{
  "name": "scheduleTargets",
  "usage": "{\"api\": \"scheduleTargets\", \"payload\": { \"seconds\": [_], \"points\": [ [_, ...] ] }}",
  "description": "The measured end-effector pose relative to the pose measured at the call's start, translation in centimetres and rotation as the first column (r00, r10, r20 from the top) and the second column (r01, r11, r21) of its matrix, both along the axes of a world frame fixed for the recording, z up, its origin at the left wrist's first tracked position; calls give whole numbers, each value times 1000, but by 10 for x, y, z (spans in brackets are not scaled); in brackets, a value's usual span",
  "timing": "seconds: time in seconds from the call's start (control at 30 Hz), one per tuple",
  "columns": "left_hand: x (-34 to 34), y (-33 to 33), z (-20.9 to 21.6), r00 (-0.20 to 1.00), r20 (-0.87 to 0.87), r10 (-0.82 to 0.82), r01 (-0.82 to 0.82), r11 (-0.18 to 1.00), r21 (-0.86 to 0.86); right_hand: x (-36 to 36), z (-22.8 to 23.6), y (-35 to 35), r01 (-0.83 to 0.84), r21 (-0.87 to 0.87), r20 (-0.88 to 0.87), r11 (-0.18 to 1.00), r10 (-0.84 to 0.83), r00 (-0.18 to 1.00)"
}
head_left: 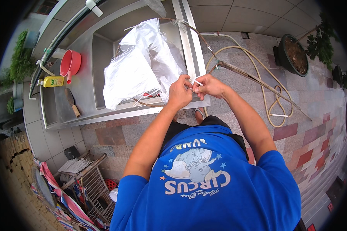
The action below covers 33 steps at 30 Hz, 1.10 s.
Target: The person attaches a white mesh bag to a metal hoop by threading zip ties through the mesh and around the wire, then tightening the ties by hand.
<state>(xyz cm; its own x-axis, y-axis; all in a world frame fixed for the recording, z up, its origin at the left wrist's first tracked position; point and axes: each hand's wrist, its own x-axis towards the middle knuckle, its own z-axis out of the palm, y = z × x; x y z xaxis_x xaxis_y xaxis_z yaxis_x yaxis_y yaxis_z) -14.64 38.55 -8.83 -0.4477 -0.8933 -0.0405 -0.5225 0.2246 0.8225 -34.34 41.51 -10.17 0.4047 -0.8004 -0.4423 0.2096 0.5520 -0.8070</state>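
Note:
A white woven plastic sack (131,73) with frayed edges lies bunched in a metal sink (104,36). A thin brown hoop (150,104) shows at its lower edge and beyond its far side. Over the sink's near right corner, my left hand (181,92) and my right hand (210,87) meet, fingers closed in a pinch. Between them is a narrow white strip (197,82), perhaps a plastic tie; its ends are partly hidden by my fingers. Just beyond my right hand, a wooden pole (254,77) joins the hoop and slants off to the right.
On the counter left of the sack are a red dipper (70,62), a yellow bottle (52,81) and a wooden-handled trowel (71,102). A beige hose (264,90) loops over the tiled floor near a potted plant (293,56). A folding rack (94,188) stands lower left.

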Motion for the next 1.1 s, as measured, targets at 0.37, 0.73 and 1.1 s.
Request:
{"api": "scheduleTargets", "payload": {
  "seconds": [0.37,0.73,1.1],
  "points": [
    [5,-9,-1,995,-3,-100,100,990,97,13,-16,6,62,-187,-462,980,-144,875],
    [7,-9,-8,1000,7,-28,28,999,21,55,-24,32,-114,-758,-628,643,-669,398],
    [8,-26,-8,996,80,45,-69,944,322,63,-27,28,166,-725,-517,669,-687,511]
  ]
}}
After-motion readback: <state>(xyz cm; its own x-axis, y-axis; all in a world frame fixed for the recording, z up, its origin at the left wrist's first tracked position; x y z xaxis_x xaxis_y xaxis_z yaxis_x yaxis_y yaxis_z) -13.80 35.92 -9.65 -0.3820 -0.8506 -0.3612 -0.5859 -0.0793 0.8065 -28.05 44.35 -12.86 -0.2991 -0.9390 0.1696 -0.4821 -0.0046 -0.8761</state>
